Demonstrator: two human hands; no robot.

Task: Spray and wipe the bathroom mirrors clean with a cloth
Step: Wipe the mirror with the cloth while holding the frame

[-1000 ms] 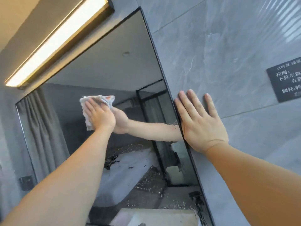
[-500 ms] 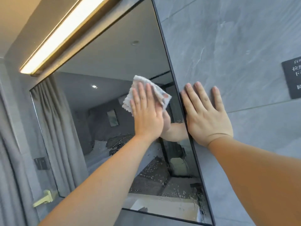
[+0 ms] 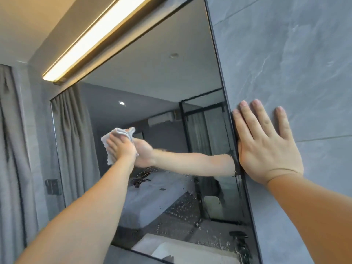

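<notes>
A large black-framed mirror [image 3: 152,77] hangs on the grey tiled wall. My left hand [image 3: 122,149] presses a white cloth [image 3: 114,133] flat against the glass near the mirror's middle left, fingers laid over the cloth. Spray droplets [image 3: 182,208] speckle the lower part of the glass below the cloth. My right hand [image 3: 264,147] lies flat on the grey wall tile just right of the mirror's frame, fingers straight and spread. No spray bottle is in view.
A lit strip light [image 3: 91,44] runs above the mirror. Grey curtains [image 3: 13,159] hang at the left beside a wall switch [image 3: 51,186]. The grey tiled wall [image 3: 285,54] fills the right side. The mirror's bottom edge [image 3: 133,250] sits low.
My left hand slid the cloth from beside the mirror's right edge to the left and lower on the glass. My right hand stayed flat on the wall.
</notes>
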